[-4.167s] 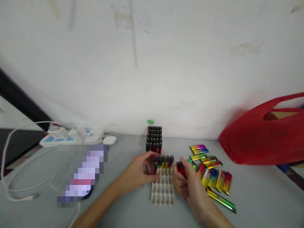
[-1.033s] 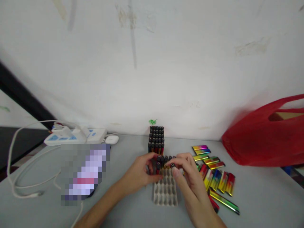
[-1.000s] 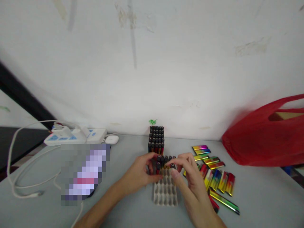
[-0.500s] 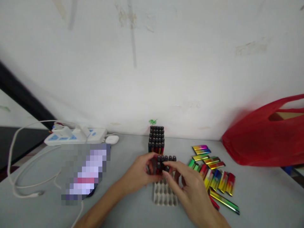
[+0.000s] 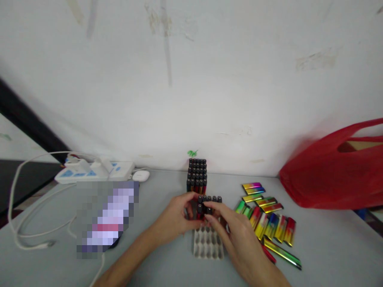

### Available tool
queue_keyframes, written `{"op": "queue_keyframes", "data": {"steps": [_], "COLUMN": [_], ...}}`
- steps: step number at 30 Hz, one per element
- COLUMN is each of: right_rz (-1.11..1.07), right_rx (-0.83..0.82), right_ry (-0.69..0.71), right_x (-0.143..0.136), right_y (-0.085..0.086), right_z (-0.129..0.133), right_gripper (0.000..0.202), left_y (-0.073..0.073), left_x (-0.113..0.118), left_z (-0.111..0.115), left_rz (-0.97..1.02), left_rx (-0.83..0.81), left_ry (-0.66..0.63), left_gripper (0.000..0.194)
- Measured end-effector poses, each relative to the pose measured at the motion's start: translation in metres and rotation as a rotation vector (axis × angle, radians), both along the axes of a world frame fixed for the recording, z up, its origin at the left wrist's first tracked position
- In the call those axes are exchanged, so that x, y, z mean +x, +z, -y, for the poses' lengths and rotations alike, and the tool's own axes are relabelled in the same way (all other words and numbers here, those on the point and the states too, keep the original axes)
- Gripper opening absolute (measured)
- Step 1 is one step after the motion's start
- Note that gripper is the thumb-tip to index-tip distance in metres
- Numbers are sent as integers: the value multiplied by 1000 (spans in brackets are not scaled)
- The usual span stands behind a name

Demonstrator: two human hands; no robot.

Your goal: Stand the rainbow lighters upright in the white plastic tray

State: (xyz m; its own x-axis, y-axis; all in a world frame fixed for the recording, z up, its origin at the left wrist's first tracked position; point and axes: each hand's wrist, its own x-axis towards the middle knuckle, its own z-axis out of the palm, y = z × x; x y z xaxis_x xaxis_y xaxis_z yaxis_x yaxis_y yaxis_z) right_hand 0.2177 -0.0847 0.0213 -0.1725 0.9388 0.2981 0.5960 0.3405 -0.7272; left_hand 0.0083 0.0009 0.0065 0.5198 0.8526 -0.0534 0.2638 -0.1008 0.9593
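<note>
At the middle of the table, small upright black-topped cylinders that look like batteries (image 5: 214,199) stand in a white tray (image 5: 208,250) with rows of hollows. My left hand (image 5: 172,215) curves round the left side of this group, its thumb and forefinger against the outer ones. Between thumb and forefinger, my right hand (image 5: 236,235) pinches one such battery (image 5: 209,211) in the row nearest me, beside another standing at the left. The tray's front rows show bare hollows. Behind, a block of similar batteries (image 5: 197,175) stands upright in tight rows near the wall.
Shiny multicoloured pieces (image 5: 272,225) lie scattered on the right. A red bag (image 5: 329,171) stands at the back right. On the left are a blurred-out phone (image 5: 110,215), a white power strip (image 5: 98,171), a small white case (image 5: 141,175) and looping white cables (image 5: 18,199).
My right hand has moved slightly left and up, bringing the pinched battery closer to the standing ones. The left hand stays nearly still.
</note>
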Motion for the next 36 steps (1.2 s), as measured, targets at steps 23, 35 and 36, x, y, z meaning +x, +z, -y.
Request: {"op": "queue_keyframes", "data": {"steps": [23, 35, 36], "right_rz": [469, 843, 834], "right_rx": [231, 122, 123], "right_ry": [-602, -682, -672], "right_x": [22, 34, 31], "right_y": [-2, -22, -22], "right_z": [-19, -21, -19], "right_gripper": [44, 63, 63], "left_y": [-5, -1, -1], "left_x": [-1, 0, 0], "left_z": [0, 2, 2], "left_rz": [-64, -77, -71], "left_rx": [-18, -22, -24], "left_ry": [36, 38, 38], "left_gripper": [46, 45, 45]}}
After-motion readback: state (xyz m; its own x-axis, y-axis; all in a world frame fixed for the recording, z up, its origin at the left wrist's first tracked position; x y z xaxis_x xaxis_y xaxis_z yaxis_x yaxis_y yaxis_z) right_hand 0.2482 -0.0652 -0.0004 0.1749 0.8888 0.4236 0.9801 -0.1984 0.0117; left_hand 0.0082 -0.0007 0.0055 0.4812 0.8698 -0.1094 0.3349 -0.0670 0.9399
